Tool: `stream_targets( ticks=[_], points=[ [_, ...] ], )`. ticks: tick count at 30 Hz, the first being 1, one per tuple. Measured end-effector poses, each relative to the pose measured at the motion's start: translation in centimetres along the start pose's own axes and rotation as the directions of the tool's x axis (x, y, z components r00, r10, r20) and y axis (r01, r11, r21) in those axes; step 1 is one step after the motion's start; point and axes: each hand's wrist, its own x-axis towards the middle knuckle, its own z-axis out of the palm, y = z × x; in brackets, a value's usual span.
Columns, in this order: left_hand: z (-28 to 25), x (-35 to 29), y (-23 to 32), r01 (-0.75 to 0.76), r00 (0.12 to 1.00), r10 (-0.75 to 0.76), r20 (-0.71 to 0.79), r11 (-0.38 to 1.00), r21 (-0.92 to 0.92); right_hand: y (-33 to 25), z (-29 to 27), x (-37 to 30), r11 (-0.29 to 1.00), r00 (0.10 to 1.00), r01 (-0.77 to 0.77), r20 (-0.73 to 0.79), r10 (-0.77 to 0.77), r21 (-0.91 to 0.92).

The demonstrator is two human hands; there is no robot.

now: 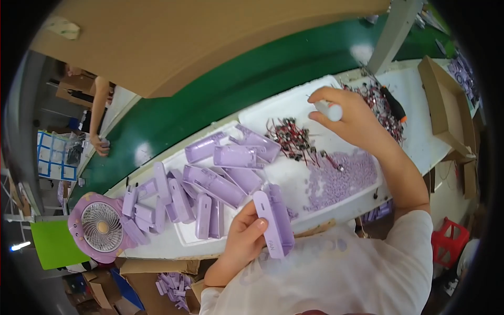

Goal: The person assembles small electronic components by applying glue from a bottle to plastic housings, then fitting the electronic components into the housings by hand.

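Observation:
My left hand (245, 233) is closed round a light purple plastic housing (282, 227), a long hollow shell with a rounded end and a slot. It is held upright near my body, its open side turned right. Over the white foam tray (273, 176), my right hand (349, 115) pinches a small white cylinder (332, 112) with a rounded end; its exact kind I cannot make out. Below that hand lie a heap of small parts with red and black wires (290, 137) and many tiny purple pieces (344, 181). Several purple shells (215, 184) are piled left of them.
A purple round fan (102, 227) stands at the table's left end. A black and orange tool (392, 105) lies on more wired parts at right, near a cardboard box (446, 105). Beyond runs a green belt (210, 89), where another person's hand (100, 145) rests at far left.

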Motion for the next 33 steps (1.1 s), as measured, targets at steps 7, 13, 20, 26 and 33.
stream_targets(
  ticks=[7,13,20,26,33],
  points=[
    [-0.1,-0.2,0.1,-0.038,0.996,0.040,-0.083,0.999,0.032,3.0,-1.1,-0.6,0.935,0.997,0.006,0.076,0.023,-0.355],
    [-0.1,0.9,0.3,-0.024,0.998,0.027,-0.060,0.999,0.036,5.1,0.3,-2.9,0.830,0.995,0.091,0.017,-0.098,-0.550],
    [-0.6,0.3,0.0,-0.110,0.989,0.112,0.096,0.994,-0.028,2.7,0.3,-3.9,0.995,0.991,-0.035,-0.134,0.022,-0.093],
    [-0.5,0.0,-0.3,-0.175,0.982,0.175,0.067,0.985,-0.005,-4.1,0.1,-7.0,0.872,0.922,-0.223,0.384,0.044,0.436],
    [0.4,-0.3,-0.5,-0.189,0.978,0.195,-0.078,0.979,0.071,-3.6,1.7,-7.8,0.901,0.918,0.237,0.218,-0.330,0.362]
  ],
)
